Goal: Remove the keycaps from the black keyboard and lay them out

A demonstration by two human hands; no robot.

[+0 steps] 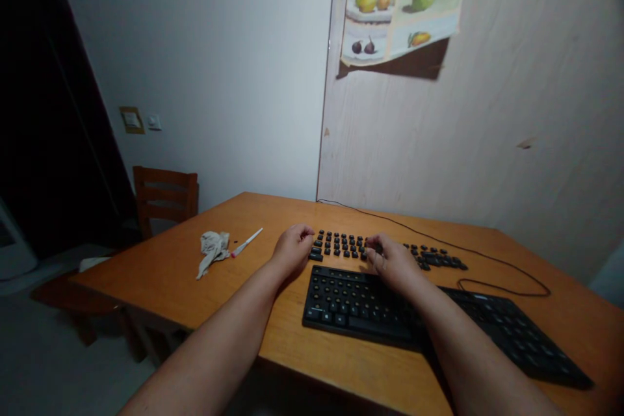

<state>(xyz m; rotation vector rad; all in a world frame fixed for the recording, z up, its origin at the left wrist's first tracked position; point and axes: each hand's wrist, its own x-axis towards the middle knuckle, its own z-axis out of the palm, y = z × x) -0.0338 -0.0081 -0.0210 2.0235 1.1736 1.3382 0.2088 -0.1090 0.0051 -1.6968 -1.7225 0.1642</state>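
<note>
Loose black keycaps (344,246) lie in rows on the wooden table, behind a black keyboard (361,325) whose upper left part has bare key stems. At the left end of the rows, my left hand (294,248) rests on the table with curled fingers; what they hold, if anything, is hidden. My right hand (390,261) is above the keyboard's back edge, at the right side of these rows. Its thumb and fingers are pinched around something small and dark, which looks like a keycap. The right forearm crosses the keyboard and covers part of it.
On the left of the table (224,305) are a crumpled pale cloth (213,248) and a white brush (248,242). More keycaps (439,259) lie beyond my right hand. A thin black cable (414,227) curves behind them. A wooden chair (166,195) stands at the far left.
</note>
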